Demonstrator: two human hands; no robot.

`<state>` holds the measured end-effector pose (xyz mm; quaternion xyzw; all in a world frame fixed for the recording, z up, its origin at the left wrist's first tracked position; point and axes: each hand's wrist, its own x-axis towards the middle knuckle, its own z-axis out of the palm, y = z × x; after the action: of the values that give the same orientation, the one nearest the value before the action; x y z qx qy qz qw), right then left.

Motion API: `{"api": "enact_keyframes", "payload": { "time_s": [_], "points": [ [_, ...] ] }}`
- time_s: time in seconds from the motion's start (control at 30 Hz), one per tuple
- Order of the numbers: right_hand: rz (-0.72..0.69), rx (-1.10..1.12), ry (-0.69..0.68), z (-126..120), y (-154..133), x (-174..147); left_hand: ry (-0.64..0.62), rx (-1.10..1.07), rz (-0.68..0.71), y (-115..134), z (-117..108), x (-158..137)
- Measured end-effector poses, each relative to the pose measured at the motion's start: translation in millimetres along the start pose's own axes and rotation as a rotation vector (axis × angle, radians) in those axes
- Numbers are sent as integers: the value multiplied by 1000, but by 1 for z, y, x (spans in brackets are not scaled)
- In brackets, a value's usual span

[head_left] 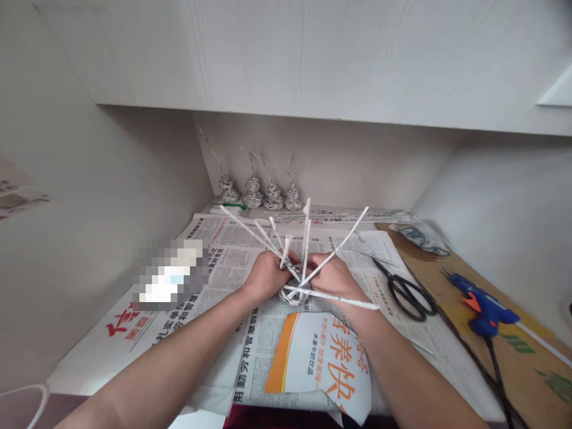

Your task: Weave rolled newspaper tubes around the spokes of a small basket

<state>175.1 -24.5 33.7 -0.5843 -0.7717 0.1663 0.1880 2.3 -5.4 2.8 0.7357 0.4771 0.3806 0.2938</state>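
A small woven newspaper piece [294,296] sits between my two hands over the newspaper-covered table. Several rolled paper tubes [337,253] fan out from it, upward and to both sides. My left hand [267,274] grips it from the left, fingers curled in around the tubes. From the right, my right hand [334,279] closes on the tubes and the weave, with one tube crossing in front of its wrist. Most fingertips are hidden behind the tubes.
Black scissors [410,298] lie right of my right hand. Beyond them a blue glue gun [485,310] rests on cardboard [527,363]. Several woven gourd-like pieces [273,196] stand at the back, beside long paper tubes [348,216]. A printed orange-and-white sheet [308,357] lies in front.
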Motion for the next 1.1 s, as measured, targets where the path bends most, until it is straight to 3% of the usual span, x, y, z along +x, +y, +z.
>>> {"api": "enact_keyframes", "payload": {
  "time_s": [0.23,0.53,0.8,1.0,1.1],
  "points": [
    [154,180,1,7,4,1,-6,30,-4,3,1,0],
    [10,162,101,12,-1,-1,-49,101,-5,5,-6,1],
    [79,105,55,9,3,2,1,245,-56,2,-3,0],
    [67,148,71,13,2,2,-180,86,0,12,-20,1],
    [60,163,57,12,1,2,-168,26,17,17,-32,2]
  ]
}}
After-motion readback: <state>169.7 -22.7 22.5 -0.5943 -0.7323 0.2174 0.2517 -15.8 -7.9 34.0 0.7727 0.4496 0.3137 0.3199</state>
